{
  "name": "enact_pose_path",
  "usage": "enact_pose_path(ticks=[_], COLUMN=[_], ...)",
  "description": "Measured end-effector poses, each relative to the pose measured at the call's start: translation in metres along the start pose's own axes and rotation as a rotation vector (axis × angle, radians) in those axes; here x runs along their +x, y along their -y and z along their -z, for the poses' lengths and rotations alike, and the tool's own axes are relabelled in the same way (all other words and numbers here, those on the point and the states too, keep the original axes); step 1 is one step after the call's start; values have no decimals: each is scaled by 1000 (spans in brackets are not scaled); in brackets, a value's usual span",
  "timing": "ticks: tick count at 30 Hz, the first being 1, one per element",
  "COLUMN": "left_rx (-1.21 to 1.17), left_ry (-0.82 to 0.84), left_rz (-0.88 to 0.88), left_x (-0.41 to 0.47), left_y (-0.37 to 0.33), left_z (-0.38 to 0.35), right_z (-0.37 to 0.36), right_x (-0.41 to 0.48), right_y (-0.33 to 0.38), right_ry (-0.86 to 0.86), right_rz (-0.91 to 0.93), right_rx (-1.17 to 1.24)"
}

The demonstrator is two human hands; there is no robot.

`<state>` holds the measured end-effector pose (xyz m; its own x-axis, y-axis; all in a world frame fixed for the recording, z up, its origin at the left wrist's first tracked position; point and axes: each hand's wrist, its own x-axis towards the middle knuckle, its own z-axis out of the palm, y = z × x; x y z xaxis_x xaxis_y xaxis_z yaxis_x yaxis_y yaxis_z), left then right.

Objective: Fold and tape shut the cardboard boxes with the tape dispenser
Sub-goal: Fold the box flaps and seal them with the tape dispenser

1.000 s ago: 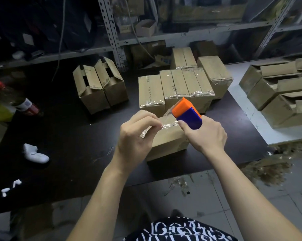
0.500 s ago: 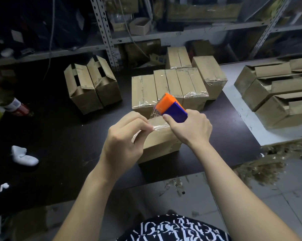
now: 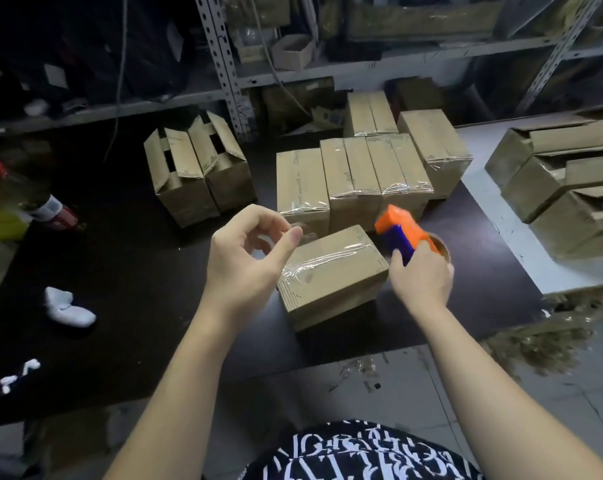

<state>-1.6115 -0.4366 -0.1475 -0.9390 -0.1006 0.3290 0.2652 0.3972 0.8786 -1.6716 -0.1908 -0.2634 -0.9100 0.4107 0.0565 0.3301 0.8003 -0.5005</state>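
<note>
Cardboard box [image 3: 331,275] sits closed on the black table [image 3: 120,271], right in front of you, btwn both hands and just in front of the row of taped boxes [image 3: 348,174]. A clear tape strip [image 3: 324,259] runs lengthwise along its top seam. The end nearest your L hand looks wrinkled and bunched, not flat.

L hand [image 3: 244,261] hovers over that end, fingers loosely curled, thumb near forefinger, gripping nothing I can make out. There may be a scrap of clear tape on the thumb, can't tell. R hand [image 3: 421,275] grips the orange-and-blue tape dispenser [image 3: 402,232] just beside the box's far-right corner, nose tilted up and off the cardboard, so the strip looks cut.

Step in hand, as I read it: finish this seal. To do it well:
- Flatten L hand and press the wrinkled end down, rubbing from mid-strip outward so air & creases run to the edge.
- Wrap the tail over the edge onto the end face; a loose tail will prob peel.
- Check the end by the dispenser too, it's hard to judge from here.
- Keep the dispenser clear so its blade doesn't snag the strip.
- Then slide the box back w/ the taped row and pull one of the open-flap boxes [image 3: 192,174] from the back-left.
</note>
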Motion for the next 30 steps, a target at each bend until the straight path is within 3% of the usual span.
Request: enact_pose_path(ticks=[6, 12, 14, 18, 30], left_rx=[-23, -113, -127, -183, -334], left_ry=[62, 111, 133, 203, 165], left_rz=[159, 199, 215, 273, 401], left_x=[8, 16, 17, 18, 7], left_y=[24, 36, 38, 39, 44], left_z=[6, 24, 28, 37, 53], right_z=[-29, -28, -27, -35, -60], right_x=[-22, -48, -58, -64, -34], right_y=[-25, -7, 9, 34, 57], right_ry=[245, -70, -76, 104, 402], right_rz=[-111, -87, -142, -281, -54], right_rx=[-57, 337, 443, 478, 768])
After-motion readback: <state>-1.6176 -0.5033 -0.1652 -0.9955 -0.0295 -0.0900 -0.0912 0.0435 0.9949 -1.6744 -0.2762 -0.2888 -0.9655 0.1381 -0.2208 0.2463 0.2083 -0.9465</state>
